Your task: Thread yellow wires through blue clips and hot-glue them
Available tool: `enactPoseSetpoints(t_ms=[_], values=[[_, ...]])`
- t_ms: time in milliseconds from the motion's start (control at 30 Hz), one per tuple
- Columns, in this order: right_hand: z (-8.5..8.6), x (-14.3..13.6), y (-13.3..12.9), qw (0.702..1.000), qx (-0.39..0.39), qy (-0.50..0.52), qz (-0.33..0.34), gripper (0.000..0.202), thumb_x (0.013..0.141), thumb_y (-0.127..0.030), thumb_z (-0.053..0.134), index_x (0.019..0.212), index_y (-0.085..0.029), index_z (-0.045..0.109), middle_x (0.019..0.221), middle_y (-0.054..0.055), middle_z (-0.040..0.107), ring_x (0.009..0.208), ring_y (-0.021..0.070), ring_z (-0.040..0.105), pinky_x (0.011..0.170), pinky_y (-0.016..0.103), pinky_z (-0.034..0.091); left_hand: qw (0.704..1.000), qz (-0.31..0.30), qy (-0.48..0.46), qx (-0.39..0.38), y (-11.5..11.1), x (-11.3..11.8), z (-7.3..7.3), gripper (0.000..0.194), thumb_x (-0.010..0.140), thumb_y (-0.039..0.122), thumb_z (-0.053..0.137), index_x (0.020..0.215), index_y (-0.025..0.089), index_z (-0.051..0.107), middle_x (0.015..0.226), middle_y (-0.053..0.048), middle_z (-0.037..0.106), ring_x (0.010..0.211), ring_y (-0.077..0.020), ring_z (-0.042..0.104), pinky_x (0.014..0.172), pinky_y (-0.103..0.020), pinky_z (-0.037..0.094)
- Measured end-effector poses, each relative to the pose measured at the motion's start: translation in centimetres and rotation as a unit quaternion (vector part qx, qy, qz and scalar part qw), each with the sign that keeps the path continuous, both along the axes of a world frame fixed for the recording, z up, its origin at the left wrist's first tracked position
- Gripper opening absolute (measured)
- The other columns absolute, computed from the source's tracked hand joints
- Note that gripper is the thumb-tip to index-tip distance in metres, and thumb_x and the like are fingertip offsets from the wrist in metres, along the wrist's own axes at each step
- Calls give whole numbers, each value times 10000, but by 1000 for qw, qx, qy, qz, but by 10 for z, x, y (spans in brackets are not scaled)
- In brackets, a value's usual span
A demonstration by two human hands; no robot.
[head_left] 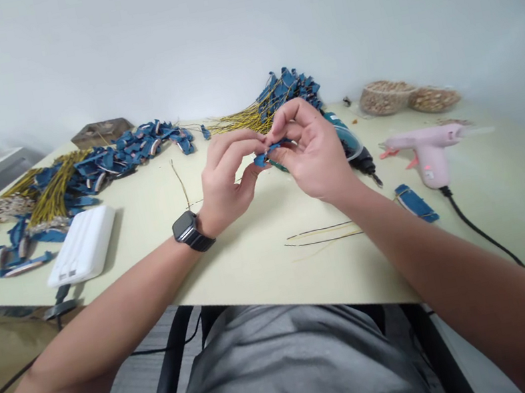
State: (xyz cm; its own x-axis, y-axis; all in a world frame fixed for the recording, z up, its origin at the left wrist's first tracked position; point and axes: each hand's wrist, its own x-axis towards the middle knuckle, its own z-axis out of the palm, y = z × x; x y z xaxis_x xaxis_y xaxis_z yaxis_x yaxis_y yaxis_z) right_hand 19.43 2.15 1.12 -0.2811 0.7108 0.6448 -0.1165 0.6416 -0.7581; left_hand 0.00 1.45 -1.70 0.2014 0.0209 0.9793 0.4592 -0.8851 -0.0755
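Between the fingertips of both hands is a small blue piece, perhaps fabric or paper, largely covered by the fingers. My left hand, with a black watch at its wrist, pinches the piece's left end. My right hand grips its other side with thumb and fingers. A thin wire stands up by the left wrist. Beneath the right forearm several thin dark and yellow wires lie on the table. Right of that forearm is a flat blue piece.
A pink glue gun lies at right, its cord running frontward. Behind the right hand are a teal power tool and a bundle of blue pieces on yellow stems. More blue pieces and a white power bank lie at left. Bagged chips stand behind.
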Motion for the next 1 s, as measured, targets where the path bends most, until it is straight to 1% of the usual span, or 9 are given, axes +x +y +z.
enactPoseSetpoints(t_ms=[100,300,367,467,600,733,767,867,1000], values=[[2,1,0,1000,-8,-4,17,373,899,-216,925,1048,-290,591,957,-20,654,994,191,703,932,383,662,1000,9,8,8,0,-1,1,150,1168,291,688,1315,314,711,1220,-52,831,1116,-248,799,939,-450,681],[14,3,-13,998,-57,-39,-3,365,886,-204,900,1005,-289,566,958,-19,658,995,196,712,960,398,658,999,37,16,-19,-5,0,-1,182,1174,319,656,1348,336,705,1246,-61,835,1164,-263,804,982,-472,689],[16,4,-15,997,-63,-39,8,362,890,-215,898,989,-289,558,945,-24,662,966,192,717,964,405,657,998,54,17,-33,-7,0,-2,212,1187,376,631,1380,336,710,1249,-76,834,1171,-272,803,958,-475,700],[18,6,-15,997,-64,-32,29,367,878,-219,897,973,-286,548,949,-22,661,948,191,717,950,408,653,996,81,18,-40,-8,0,-3,242,1194,471,613,1356,329,723,1227,-91,837,1148,-281,802,950,-487,701],[18,8,-12,994,-75,-18,71,404,853,-226,921,980,-289,543,975,-24,681,965,188,708,928,388,637,997,64,30,-24,-11,0,0,218,1173,462,666,1340,329,710,1254,-81,853,1159,-283,810,1024,-514,676],[16,9,-8,984,-107,3,144,473,818,-236,964,1001,-299,533,952,-39,685,951,166,683,899,349,612,997,46,49,-42,-13,0,2,242,1188,426,640,1407,338,689,1323,-75,861,1291,-296,805,1117,-547,642],[16,9,-7,982,-119,2,149,479,810,-228,962,1004,-300,530,943,-41,678,946,166,677,894,347,610,997,39,51,-42,-14,0,2,252,1191,410,633,1427,340,683,1345,-78,859,1315,-295,801,1119,-541,638],[16,8,-8,981,-146,1,130,448,798,-173,911,1010,-299,537,983,-36,655,957,166,658,878,337,614,997,22,58,-42,-14,-1,2,272,1197,374,614,1461,338,670,1363,-86,857,1333,-290,801,1135,-527,619],[18,7,-13,980,-154,8,125,432,793,-139,875,1047,-304,566,1124,-8,674,1061,177,677,877,319,637,994,40,73,-67,-12,-3,1,296,1199,436,601,1462,334,691,1351,-93,848,1302,-288,791,1141,-518,596]])
